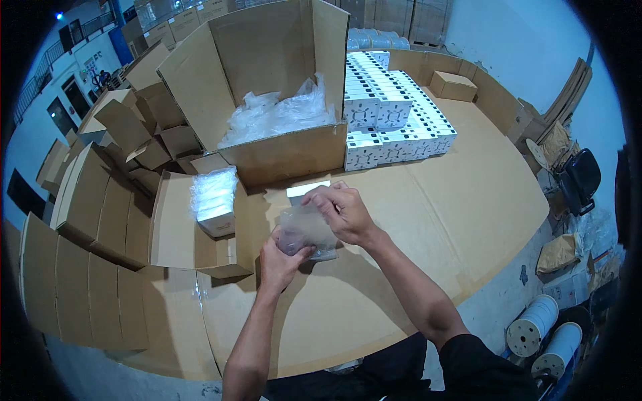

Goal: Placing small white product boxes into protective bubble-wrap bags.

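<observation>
A clear plastic bag (304,230) is held over the cardboard-covered table, between my two hands. My left hand (277,262) grips its lower left side, with the thumb across the front. Curled at the bag's upper right edge, the fingers of my right hand (344,214) pinch the plastic. Just beyond them lies a small white box (306,190), partly hidden by my right hand. To the left, an open cardboard carton (175,227) contains a row of white boxes in bubble wrap (215,194).
Behind the hands stands a large open carton (291,157) with many clear bags (277,113). Stacked white printed boxes (401,123) fill the table's far right. Folded-open cartons (87,287) line the left edge. Cable spools (531,324) sit on the floor at right.
</observation>
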A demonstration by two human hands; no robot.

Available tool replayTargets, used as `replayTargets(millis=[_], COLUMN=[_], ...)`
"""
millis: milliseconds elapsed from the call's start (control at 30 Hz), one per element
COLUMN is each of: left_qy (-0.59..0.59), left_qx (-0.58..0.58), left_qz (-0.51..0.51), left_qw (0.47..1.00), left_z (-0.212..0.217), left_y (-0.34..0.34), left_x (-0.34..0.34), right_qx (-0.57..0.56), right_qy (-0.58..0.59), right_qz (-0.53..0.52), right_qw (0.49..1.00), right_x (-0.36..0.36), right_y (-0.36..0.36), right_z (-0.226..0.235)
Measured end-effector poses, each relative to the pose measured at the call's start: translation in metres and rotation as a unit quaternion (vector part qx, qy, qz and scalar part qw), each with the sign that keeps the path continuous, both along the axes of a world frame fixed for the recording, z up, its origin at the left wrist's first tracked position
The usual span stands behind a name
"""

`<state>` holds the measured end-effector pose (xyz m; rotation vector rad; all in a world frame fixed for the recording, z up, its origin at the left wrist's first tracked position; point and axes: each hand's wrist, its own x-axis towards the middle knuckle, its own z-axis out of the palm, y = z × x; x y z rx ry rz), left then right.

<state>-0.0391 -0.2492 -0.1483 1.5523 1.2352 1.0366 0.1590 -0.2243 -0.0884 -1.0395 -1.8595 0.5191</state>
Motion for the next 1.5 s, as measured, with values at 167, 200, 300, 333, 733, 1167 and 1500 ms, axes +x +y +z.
replayTargets(millis=[167,200,300,333,733,1167,1500], left_qy=[-0.033,-0.021,-0.024,-0.038,-0.074,-0.041,-0.009], left_qx=[-0.042,-0.033,-0.027,-0.031,-0.086,-0.073,-0.091], left_qz=[-0.005,-0.004,-0.002,-0.003,-0.015,-0.035,-0.049], left_qw=[0.999,0.999,0.999,0.999,0.993,0.996,0.995], left_z=[0.001,0.001,-0.002,-0.003,0.011,0.009,0.002], left_y=[0.000,-0.001,-0.001,-0.001,-0.002,0.000,0.003], left_x=[0.001,0.000,-0.001,-0.001,-0.002,-0.006,-0.011], right_qx=[-0.007,-0.006,-0.064,-0.063,-0.164,-0.068,-0.125], right_qy=[0.226,0.226,0.321,0.320,0.227,0.405,0.565], right_qz=[-0.003,-0.002,-0.021,-0.022,-0.001,-0.031,0.027], right_qw=[0.974,0.974,0.945,0.945,0.960,0.911,0.815], right_x=[0.005,0.008,0.019,0.024,0.027,0.020,0.016], right_y=[0.009,0.011,0.018,0.021,0.026,0.029,0.021], right_z=[-0.015,-0.016,-0.026,-0.033,-0.055,-0.052,-0.046])
